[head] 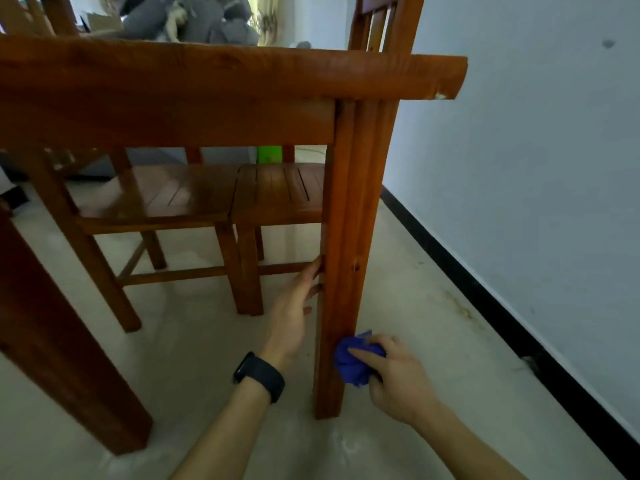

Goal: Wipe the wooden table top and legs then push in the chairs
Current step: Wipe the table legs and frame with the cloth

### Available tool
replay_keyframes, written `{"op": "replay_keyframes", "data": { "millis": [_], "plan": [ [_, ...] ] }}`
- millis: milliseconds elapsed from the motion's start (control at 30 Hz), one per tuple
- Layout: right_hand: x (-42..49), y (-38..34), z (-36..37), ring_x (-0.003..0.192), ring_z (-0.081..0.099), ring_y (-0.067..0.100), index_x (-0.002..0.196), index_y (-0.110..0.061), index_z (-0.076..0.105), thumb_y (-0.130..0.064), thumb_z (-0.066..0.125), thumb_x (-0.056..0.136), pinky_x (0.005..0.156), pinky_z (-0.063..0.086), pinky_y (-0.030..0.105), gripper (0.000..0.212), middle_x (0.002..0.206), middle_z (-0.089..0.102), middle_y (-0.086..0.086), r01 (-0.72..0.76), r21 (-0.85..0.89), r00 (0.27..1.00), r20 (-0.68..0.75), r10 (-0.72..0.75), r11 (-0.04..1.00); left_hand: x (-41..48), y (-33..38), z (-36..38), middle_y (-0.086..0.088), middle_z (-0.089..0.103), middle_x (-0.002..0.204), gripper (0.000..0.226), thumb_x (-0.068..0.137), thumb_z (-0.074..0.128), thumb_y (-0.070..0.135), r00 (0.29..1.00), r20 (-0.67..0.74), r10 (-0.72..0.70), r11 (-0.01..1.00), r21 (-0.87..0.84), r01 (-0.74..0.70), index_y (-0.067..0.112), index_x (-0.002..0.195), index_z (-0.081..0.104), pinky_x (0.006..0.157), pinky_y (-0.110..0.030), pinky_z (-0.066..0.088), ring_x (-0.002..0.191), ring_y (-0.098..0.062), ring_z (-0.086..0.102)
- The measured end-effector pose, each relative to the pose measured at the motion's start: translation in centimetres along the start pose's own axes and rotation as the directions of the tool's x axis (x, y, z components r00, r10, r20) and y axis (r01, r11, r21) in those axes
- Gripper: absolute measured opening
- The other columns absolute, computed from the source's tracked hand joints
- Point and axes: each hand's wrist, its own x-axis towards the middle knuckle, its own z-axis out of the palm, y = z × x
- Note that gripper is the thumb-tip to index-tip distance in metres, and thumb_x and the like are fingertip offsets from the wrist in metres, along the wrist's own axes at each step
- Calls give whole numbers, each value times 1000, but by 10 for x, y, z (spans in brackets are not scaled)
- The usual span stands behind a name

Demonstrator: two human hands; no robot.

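Two hands at the table leg

Head view: the right hand [394, 374], at about five o'clock, is closed around a crumpled blue cloth [356, 362] and presses it against the lower part of the square, glossy wooden table leg [346, 258]. The left hand [294, 306], open with fingers extended, touches the leg's inner face just above; a black wristband [259, 375] circles its wrist. Under the thick table top [221, 71], at ten o'clock, two slatted wooden chairs [221, 195] stand side by side on the pale floor [415, 306].
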Motion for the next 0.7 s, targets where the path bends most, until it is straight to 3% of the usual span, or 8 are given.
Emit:
{"op": "replay_keyframes", "data": {
  "millis": [67, 233, 300, 400, 467, 533, 567, 700],
  "plan": [
    [10, -10, -19, 102, 56, 20, 121, -28, 67, -33, 49, 74, 86, 52, 31, 50, 117, 59, 2, 24, 99, 969, -247, 1, 995, -1, -5, -1, 29, 55, 122, 38, 102, 27, 45, 1000, -10, -23, 1000, 0, 23, 45, 132, 49, 92, -31, 36, 113, 4, 53],
    [53, -52, -73, 113, 49, 21, 135, -13, 54, -19, 65, 82, 97, 40, 29, 54, 129, 47, 11, 152, 100, 704, -709, -37, 983, -4, -15, 1, 22, 56, 124, 32, 103, 28, 44, 996, -27, -87, 996, -3, 87, 46, 125, 51, 101, -37, 37, 111, -1, 55],
    [60, -56, -63, 115, 47, 24, 138, -17, 50, -16, 68, 81, 97, 38, 29, 60, 131, 45, 12, 142, 35, 712, -698, -78, 989, -6, -21, 4, 18, 55, 128, 33, 103, 28, 46, 994, -38, -107, 994, -2, 107, 45, 128, 49, 98, -36, 39, 112, -3, 55],
    [38, -35, 4, 110, 52, 33, 135, -28, 46, -12, 74, 73, 90, 48, 38, 70, 129, 42, 11, 69, -27, 860, -505, -73, 997, -9, -34, 6, 11, 57, 126, 29, 104, 29, 44, 985, -62, -161, 987, -9, 161, 42, 122, 51, 88, -28, 44, 108, -3, 56],
    [11, -18, 54, 115, 51, 35, 138, -36, 41, -16, 72, 75, 89, 52, 43, 73, 135, 37, 7, -20, -62, 988, -156, 10, 998, -12, -43, 6, 13, 57, 123, 32, 104, 28, 42, 978, -42, -202, 979, -7, 202, 40, 127, 50, 89, -28, 44, 107, -5, 58],
    [-15, -6, 90, 129, 41, 31, 145, -42, 30, -29, 62, 85, 101, 45, 39, 69, 146, 31, 3, -162, -62, 967, 188, 171, 985, -15, -52, 4, 17, 55, 122, 34, 104, 25, 45, 970, -26, -241, 970, 37, 242, 43, 131, 45, 101, -38, 37, 112, -11, 55],
    [-24, -3, 100, 131, 40, 29, 146, -43, 27, -32, 58, 87, 103, 42, 36, 68, 146, 30, 3, -245, -5, 945, 225, 239, 970, -16, -57, 4, 18, 54, 122, 33, 104, 24, 46, 965, -26, -261, 964, 47, 262, 45, 131, 43, 104, -41, 33, 114, -12, 53],
    [-20, -14, 102, 110, 54, 32, 138, -32, 37, -15, 71, 74, 89, 51, 37, 75, 129, 43, 11, -236, 194, 936, -218, 276, 952, -21, -71, 6, 23, 55, 118, 31, 102, 28, 52, 943, -45, -329, 942, 60, 331, 49, 128, 46, 98, -36, 37, 106, -3, 56]
  ]
}}
